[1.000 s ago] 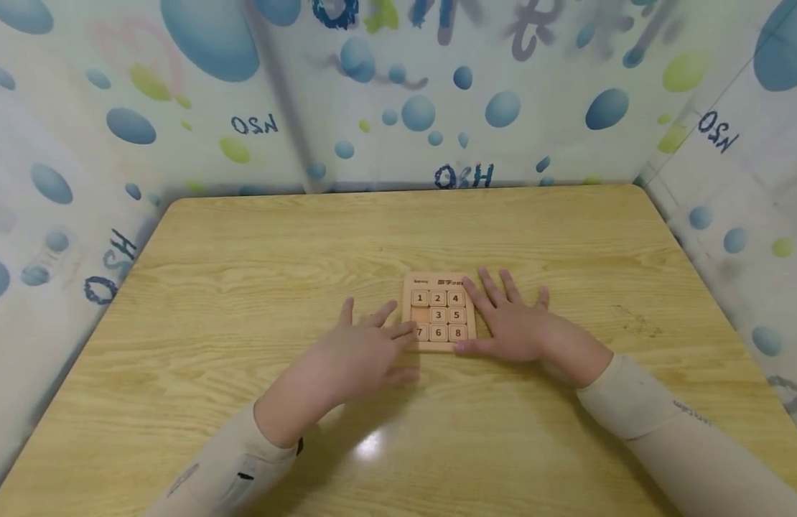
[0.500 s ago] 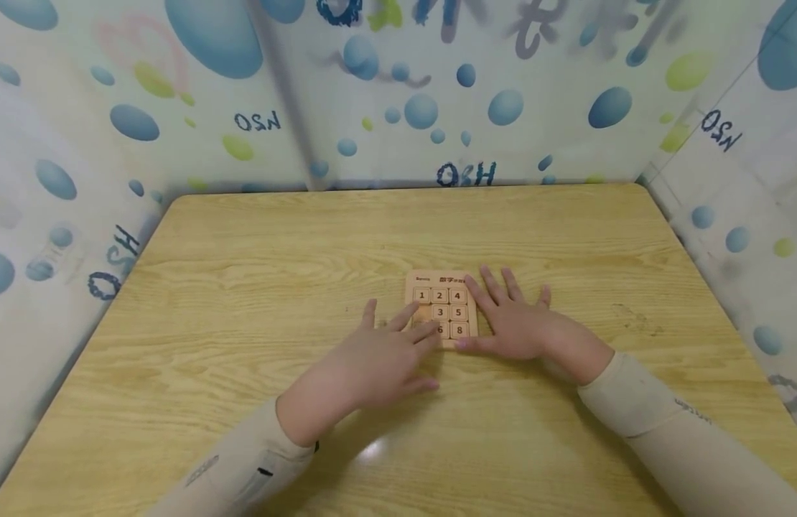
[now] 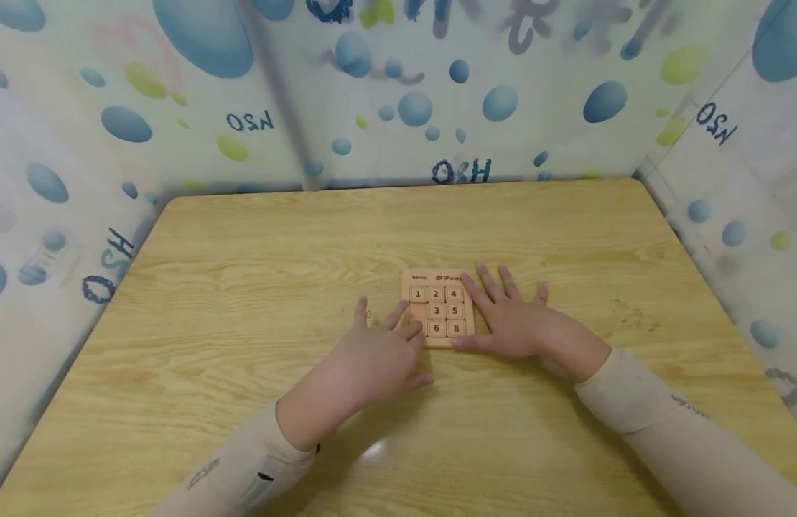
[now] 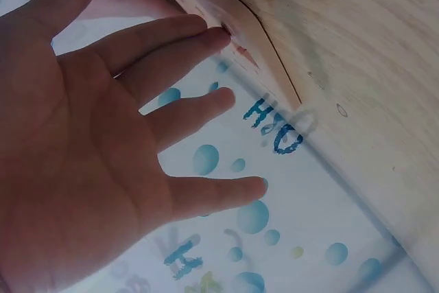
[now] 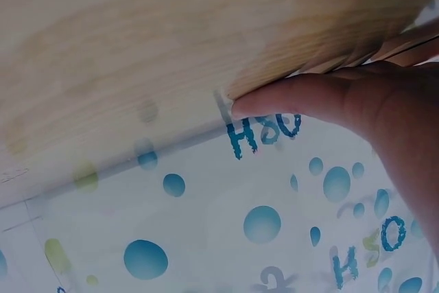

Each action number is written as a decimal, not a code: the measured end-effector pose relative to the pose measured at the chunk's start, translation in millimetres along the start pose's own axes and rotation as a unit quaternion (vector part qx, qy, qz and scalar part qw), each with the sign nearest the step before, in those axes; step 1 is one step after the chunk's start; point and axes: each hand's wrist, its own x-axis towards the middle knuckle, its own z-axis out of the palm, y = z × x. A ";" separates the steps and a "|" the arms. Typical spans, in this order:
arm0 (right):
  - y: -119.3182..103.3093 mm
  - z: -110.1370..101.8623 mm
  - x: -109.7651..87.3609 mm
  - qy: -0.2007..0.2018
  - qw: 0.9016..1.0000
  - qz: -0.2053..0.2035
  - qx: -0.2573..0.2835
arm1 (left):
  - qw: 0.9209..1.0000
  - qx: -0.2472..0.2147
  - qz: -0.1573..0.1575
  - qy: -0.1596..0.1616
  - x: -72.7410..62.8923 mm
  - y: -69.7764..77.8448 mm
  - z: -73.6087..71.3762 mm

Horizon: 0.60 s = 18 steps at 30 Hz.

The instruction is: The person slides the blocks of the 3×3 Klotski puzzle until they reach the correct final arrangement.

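Note:
A wooden sliding number puzzle [image 3: 431, 278] lies flat on the table. Numbered tiles fill its grid apart from one gap [image 3: 418, 311] at the left of the middle row. My left hand [image 3: 375, 364] reaches in from the left, fingers spread and fairly straight, with fingertips over the lower-left corner, where they hide most of that tile. In the left wrist view its fingertips [image 4: 219, 38] are right at the board's edge. My right hand [image 3: 516, 327] rests along the puzzle's right side, fingers spread, index finger at the upper right corner and thumb at the bottom edge.
The wood-grain table [image 3: 276, 244] extends around the puzzle on every side. Walls [image 3: 385, 86] covered in blue and green bubble prints stand behind it and at both sides. Beige sleeves [image 3: 631, 395] cover both forearms.
My left hand has moved right onto the puzzle's lower-left corner, first reaching farther across, then drawing back slightly. The right hand keeps its place, and the visible tiles look unchanged.

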 end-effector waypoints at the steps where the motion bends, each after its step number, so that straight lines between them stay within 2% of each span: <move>1: -0.1 -0.6 -0.2 0.001 1.000 -0.001 -0.001 | 1.000 -0.002 -0.006 -0.004 -0.9 -0.6 0.5; 4: -0.6 -1.9 -0.7 -0.001 1.000 0.001 -0.004 | 1.000 -0.010 -0.018 -0.011 0.3 -3.3 1.4; 11: -0.8 -1.3 -1.8 -0.002 1.000 0.000 0.000 | 0.999 0.000 -0.035 0.000 13.2 -9.8 2.0; 13: -1.2 -1.3 -2.1 -0.004 1.000 -0.001 0.002 | 1.000 0.004 -0.025 0.000 13.2 -8.5 2.3; 18: -2.5 -2.6 -2.4 -0.003 1.000 -0.001 0.006 | 1.000 0.001 0.025 0.008 7.3 0.3 4.5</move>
